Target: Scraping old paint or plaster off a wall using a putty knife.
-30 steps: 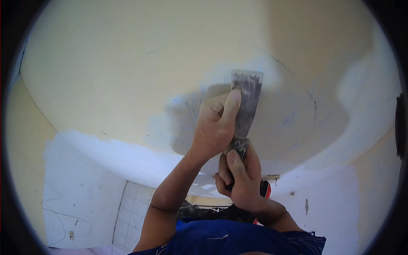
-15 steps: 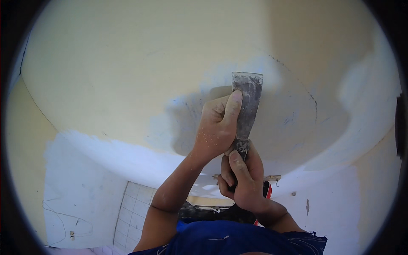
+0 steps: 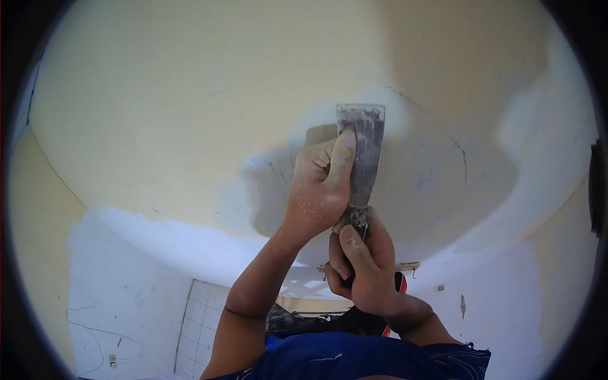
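A putty knife (image 3: 367, 149) with a wide, dusty dark blade points upward against the cream wall (image 3: 209, 101). Closed round its black handle is my right hand (image 3: 369, 266), thumb along the near side. Higher up, my left hand (image 3: 322, 174) grips the blade's left edge, its thumb flat on the metal and its other fingers hidden behind. Pale dust coats both hands. The blade's top edge lies over a whitish patch (image 3: 316, 117) on the wall; whether it touches the surface I cannot tell.
A dark cracked line (image 3: 437, 123) curves down the wall right of the blade. White-coated wall (image 3: 145, 266) spreads below left, beside white tiles (image 3: 201, 310) and a loose thin cable (image 3: 88, 323). A wooden strip (image 3: 405, 266) shows behind my right hand.
Both hands and the putty knife have shifted slightly left and a little up in the picture. The view itself has moved a little. My grip stays the same.
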Demonstrator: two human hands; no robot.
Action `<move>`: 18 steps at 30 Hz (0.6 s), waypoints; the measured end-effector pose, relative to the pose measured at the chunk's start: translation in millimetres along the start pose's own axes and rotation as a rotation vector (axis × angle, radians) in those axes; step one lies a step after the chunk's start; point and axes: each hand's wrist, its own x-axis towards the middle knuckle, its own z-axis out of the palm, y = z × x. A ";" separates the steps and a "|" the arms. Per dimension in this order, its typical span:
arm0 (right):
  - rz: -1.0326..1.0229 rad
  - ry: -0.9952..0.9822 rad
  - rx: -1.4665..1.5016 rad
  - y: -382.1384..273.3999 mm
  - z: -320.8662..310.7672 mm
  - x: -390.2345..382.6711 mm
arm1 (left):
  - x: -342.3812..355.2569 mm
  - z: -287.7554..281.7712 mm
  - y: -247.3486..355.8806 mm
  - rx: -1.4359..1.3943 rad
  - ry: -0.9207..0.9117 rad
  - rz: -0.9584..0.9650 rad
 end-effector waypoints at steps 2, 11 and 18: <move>-0.024 -0.033 0.001 -13.0 3.4 5.8 | 11.2 1.4 11.7 -0.028 -0.016 -0.054; 0.015 -0.007 0.116 3.7 -10.1 -1.2 | -0.6 6.7 2.4 0.027 -0.025 -0.092; -0.080 -0.057 0.042 -22.1 2.7 10.3 | 20.5 13.8 21.9 -0.033 0.027 -0.028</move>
